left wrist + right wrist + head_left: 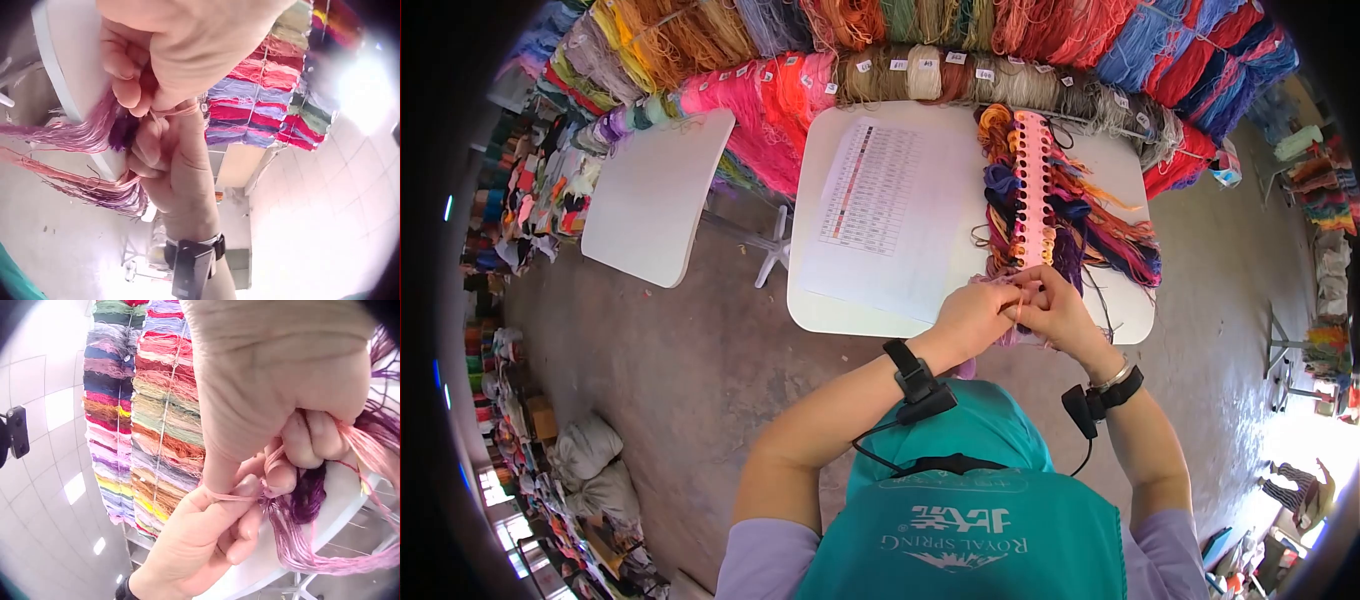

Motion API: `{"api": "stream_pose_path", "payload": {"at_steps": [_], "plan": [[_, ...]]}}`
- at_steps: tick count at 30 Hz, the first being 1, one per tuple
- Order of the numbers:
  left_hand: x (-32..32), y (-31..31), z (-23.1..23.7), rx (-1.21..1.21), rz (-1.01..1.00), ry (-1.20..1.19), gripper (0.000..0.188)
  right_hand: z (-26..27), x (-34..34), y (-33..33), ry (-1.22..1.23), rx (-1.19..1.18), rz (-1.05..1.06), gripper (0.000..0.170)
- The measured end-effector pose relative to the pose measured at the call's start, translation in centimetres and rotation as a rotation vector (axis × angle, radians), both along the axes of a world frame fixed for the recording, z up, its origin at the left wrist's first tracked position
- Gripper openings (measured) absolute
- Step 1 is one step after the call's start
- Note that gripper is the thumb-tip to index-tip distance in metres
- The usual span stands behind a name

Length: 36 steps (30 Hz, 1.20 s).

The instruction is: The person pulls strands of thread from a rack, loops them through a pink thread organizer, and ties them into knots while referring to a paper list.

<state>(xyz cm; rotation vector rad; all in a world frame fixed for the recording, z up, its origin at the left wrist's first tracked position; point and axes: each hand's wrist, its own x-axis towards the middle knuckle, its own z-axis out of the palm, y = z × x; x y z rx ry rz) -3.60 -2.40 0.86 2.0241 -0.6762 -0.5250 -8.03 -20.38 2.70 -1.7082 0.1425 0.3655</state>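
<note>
Both hands meet at the lower end of a pink punched card (1032, 190) hung with dyed thread. Fingers of my left hand (975, 322) pinch a thin pink thread (231, 498), which crosses the index finger in the right wrist view. Close against it, my right hand (1060, 318) has curled fingers gripping the same pink thread at its tuft. A mauve thread bundle (75, 134) and a salmon thread bundle (69, 172) hang from between the hands. Dark purple thread (309, 494) lies right beside the fingertips. The card's lower end is hidden by the hands.
A white table (820, 300) bears the card and a printed colour chart (870, 190). Orange, blue and purple threads (1100, 230) spread right of the card. Racks of coloured skeins (850, 25) line the far side. A second white table (655, 200) stands left.
</note>
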Motion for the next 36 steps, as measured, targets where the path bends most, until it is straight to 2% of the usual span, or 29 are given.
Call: {"api": "stream_pose_path", "payload": {"at_steps": [2,5,6,8,11,14,16,18,20,22,26,29,32,33,36], "plan": [[0.2,0.0,0.3,0.131,-0.049,-0.051,0.015,0.3,-0.3,0.3,0.008,0.045,-0.008,0.039],[-0.2,0.0,-0.2,0.049,-0.013,-0.154,0.015,-1.1,-0.3,0.6,-0.062,0.127,0.004,0.04],[0.0,0.1,0.0,-0.043,-0.022,0.109,0.015,-1.1,0.0,0.9,-0.101,0.157,0.013,0.039],[0.8,0.9,0.5,-0.227,-0.042,0.633,0.016,0.1,0.3,0.5,-0.05,0.005,0.081,0.036],[1.6,2.7,0.2,-0.702,0.132,1.404,0.015,0.6,0.6,0.4,-0.061,-0.167,0.164,0.037],[2.2,5.9,3.3,-0.715,0.052,1.402,0.012,1.0,0.8,0.3,-0.059,-0.261,0.198,0.038],[2.7,9.4,2.8,-0.64,-0.016,1.308,0.016,1.2,0.8,0.3,-0.069,-0.321,0.214,0.036],[3.2,13.9,2.6,-0.651,0.079,1.246,0.022,1.1,0.8,0.4,-0.111,-0.391,0.236,0.033],[2.9,18.1,4.7,-0.655,0.263,1.122,0.025,0.9,0.8,0.6,-0.136,-0.398,0.225,0.031],[2.1,22.1,6.0,-0.606,0.324,1.034,0.028,0.8,0.8,0.5,-0.157,-0.414,0.224,0.03],[1.2,32.2,5.4,-0.821,0.501,0.909,0.027,1.1,0.8,0.7,-0.149,-0.446,0.244,0.031],[1.0,38.1,3.7,-0.454,0.873,0.855,0.02,0.8,0.7,0.6,-0.168,-0.425,0.24,0.032],[1.4,37.3,3.1,0.329,1.014,0.513,0.018,2.0,0.4,0.9,-0.121,-0.375,0.192,0.032],[1.8,37.9,0.8,0.251,1.039,0.388,0.018,2.5,0.4,1.0,-0.09,-0.359,0.169,0.032],[5.1,33.2,0.7,-0.019,0.819,0.243,0.021,1.1,0.6,1.0,-0.315,-0.444,-0.223,0.03]]}}
